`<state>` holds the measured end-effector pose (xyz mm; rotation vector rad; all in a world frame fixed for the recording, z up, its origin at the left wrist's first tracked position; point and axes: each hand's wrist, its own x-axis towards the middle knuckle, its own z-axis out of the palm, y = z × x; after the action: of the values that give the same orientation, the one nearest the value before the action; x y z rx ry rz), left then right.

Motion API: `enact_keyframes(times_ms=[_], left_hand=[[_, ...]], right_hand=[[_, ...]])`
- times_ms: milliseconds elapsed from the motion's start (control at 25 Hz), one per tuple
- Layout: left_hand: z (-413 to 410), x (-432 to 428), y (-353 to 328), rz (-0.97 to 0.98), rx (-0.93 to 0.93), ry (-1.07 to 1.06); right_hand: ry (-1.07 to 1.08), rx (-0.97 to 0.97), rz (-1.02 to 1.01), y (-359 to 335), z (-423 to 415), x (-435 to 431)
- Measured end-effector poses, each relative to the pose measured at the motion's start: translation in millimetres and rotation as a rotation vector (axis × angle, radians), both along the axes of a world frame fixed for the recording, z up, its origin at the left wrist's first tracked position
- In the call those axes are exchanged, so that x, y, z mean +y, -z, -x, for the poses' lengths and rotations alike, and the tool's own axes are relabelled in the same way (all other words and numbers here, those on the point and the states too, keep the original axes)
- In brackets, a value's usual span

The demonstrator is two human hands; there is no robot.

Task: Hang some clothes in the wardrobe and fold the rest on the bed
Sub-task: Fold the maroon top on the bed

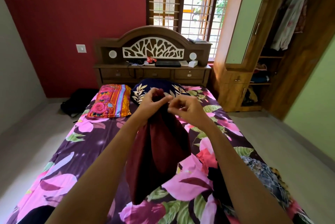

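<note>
Limp maroon cloth (157, 155) in left hand (151, 104) and right hand (186, 109), above floral bed (90, 144)

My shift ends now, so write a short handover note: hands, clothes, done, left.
Left hand grips the top of the maroon cloth garment, held up over the floral-sheeted bed.
Right hand pinches the same top edge.
A heap of red, black and grey patterned clothes lies on the bed's right side.
The open wooden wardrobe at far right holds pale hanging garments.
Done: no folded stack in view.
Left: fold or hang the maroon garment, then the heap.
</note>
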<state>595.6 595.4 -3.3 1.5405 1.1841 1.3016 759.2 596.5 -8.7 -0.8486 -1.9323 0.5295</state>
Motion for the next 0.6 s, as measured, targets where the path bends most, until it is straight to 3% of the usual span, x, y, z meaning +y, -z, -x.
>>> enact_keyframes(times_ms=[120, 240, 320, 360, 480, 600], left_hand=[[2.7, -4.2, -3.2, -0.04, 0.061, 0.054], [9.4, -1.6, -0.1, -0.033, -0.095, -0.039], [19.7, 2.3, 1.3, -0.02, -0.156, -0.153], [26.8, 4.8, 2.6, -0.015, -0.167, -0.22], [50.4, 11.1, 10.3, -0.005, -0.208, -0.344], [63.0, 8.6, 16.8, 0.03, -0.279, -0.366]], right_hand=[[-0.06, -0.294, -0.022, 2.3, 1.5, -2.5], [-0.056, -0.696, -0.127, 18.7, 4.4, 0.4], [-0.042, -0.984, -0.078, 30.3, 0.8, -1.3], [-0.029, -1.025, 0.022, 32.8, -3.4, -3.8], [-0.056, -0.814, 0.329, 27.3, -18.8, -8.6], [-0.003, -0.569, 0.168, 17.4, -33.8, 1.1]])
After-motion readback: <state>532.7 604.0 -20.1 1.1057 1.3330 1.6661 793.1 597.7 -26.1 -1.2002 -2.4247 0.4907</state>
